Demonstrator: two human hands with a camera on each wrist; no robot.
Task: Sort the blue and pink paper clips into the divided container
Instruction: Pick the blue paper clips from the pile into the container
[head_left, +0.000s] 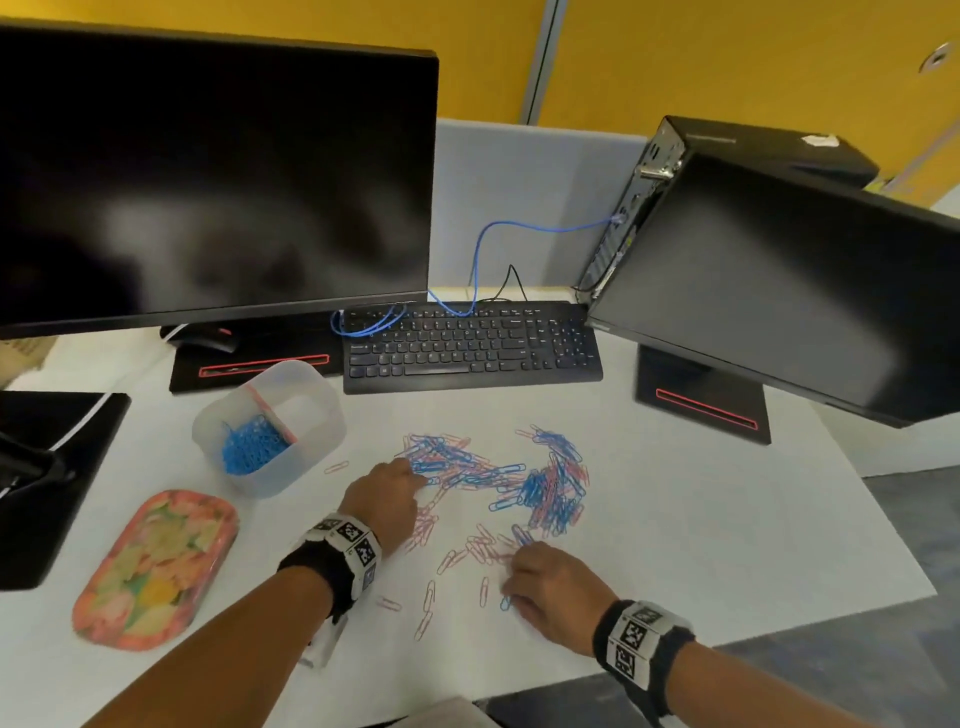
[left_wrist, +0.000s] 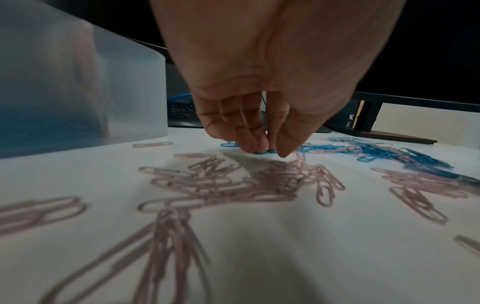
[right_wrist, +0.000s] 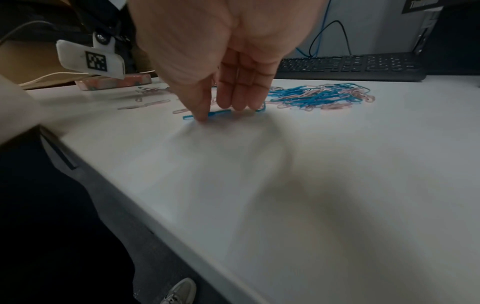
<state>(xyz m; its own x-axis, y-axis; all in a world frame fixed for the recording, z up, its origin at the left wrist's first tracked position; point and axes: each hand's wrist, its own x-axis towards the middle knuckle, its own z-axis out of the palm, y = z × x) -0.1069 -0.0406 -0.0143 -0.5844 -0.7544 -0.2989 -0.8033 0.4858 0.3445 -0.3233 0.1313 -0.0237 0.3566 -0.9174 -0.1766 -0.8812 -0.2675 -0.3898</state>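
Note:
Blue and pink paper clips (head_left: 498, 473) lie mixed in a loose pile mid-table, with pink ones (left_wrist: 221, 183) scattered nearer me. The translucent divided container (head_left: 317, 415) stands at the left; blue clips (head_left: 252, 449) fill its left compartment, beside a pink divider. My left hand (head_left: 423, 480) reaches into the pile's left edge, where thumb and fingertips (left_wrist: 249, 149) pinch a blue clip (left_wrist: 265, 152) lying on the table. My right hand (head_left: 509, 597) is close to the front edge, its fingers straight and the thumb pressing a single blue clip (right_wrist: 221, 112) flat.
A floral oval tray (head_left: 156, 566) lies at the front left. A black keyboard (head_left: 467, 343), two monitors (head_left: 208, 171) and a computer tower (head_left: 779, 260) line the back. The table's front edge (right_wrist: 161, 209) runs just below my right hand.

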